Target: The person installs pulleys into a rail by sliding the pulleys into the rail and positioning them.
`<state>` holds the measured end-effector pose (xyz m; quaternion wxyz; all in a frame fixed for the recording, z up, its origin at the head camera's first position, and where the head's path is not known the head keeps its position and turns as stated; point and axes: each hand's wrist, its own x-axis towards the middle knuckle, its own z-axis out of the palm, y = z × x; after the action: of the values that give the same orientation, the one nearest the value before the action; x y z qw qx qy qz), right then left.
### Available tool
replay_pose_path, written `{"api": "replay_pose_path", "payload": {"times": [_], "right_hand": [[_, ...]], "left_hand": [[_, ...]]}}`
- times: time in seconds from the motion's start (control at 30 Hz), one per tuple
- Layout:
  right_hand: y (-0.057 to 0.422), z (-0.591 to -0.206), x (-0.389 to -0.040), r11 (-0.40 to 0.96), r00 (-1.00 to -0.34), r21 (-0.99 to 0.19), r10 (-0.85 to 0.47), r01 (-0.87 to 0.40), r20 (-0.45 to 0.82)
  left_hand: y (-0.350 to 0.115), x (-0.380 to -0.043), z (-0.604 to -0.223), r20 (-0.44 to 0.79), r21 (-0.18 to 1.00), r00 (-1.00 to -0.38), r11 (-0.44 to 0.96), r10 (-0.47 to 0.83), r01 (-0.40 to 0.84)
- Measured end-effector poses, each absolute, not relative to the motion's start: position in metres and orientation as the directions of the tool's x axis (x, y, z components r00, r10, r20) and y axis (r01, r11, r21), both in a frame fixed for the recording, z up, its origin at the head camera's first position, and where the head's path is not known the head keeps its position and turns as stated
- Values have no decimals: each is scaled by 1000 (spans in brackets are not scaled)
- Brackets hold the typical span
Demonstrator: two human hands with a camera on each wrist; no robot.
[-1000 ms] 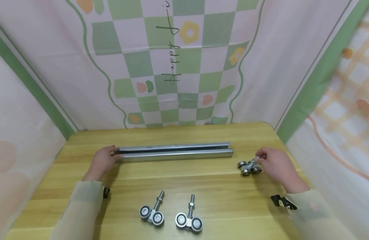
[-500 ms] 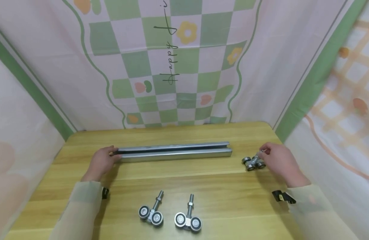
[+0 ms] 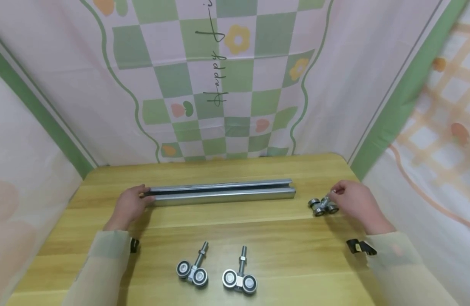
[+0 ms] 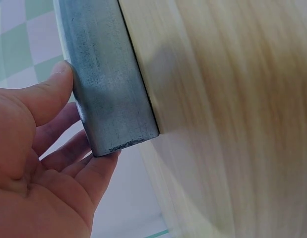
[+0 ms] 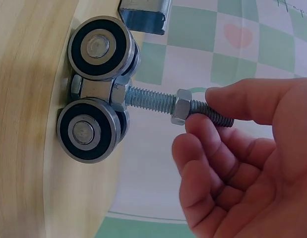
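Note:
A silver metal channel rail (image 3: 219, 196) with a slot along its top lies across the back half of the table. My left hand (image 3: 129, 207) grips its left end; in the left wrist view the thumb presses the rail's side while fingertips touch the end edge. Right of the rail's other end, my right hand (image 3: 355, 206) pinches the threaded bolt of a four-wheeled roller trolley (image 5: 101, 89) between thumb and index finger. A hex nut (image 5: 182, 106) sits midway on that bolt. The trolley's wheels are close to the tabletop, level with the rail's right end and apart from it.
Two more roller trolleys lie near the front of the wooden table (image 3: 288, 255): one left (image 3: 193, 270), one beside it (image 3: 239, 278), bolts pointing away from me. A patterned curtain (image 3: 235, 85) hangs right behind the table, with printed cloth on both sides.
My right hand has shifted the roller trolley slightly right and away from me, then stayed nearly still. The left hand and rail have kept their places.

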<state>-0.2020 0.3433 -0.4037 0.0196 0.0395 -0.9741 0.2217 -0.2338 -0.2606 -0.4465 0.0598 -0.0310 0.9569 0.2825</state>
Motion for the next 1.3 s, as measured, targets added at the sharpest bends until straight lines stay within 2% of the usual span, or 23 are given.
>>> {"api": "replay_pose_path", "payload": {"times": [0.37,0.9,1.3], "right_hand": [[350,-409,-213,900,-995,-429,-53,-82,79],[344,-404,-230,876,-991,-482,52,-12,120],[330,-412,-247,861,-987,-508,50,-37,155]], "left_hand": [[-260,-234,-448,-122,534,-992,841,-22,-84],[-260,-234,-446,-126,537,-992,840,-11,-78],[-261,-234,-446,-119,537,-993,841,2,-63]]}}
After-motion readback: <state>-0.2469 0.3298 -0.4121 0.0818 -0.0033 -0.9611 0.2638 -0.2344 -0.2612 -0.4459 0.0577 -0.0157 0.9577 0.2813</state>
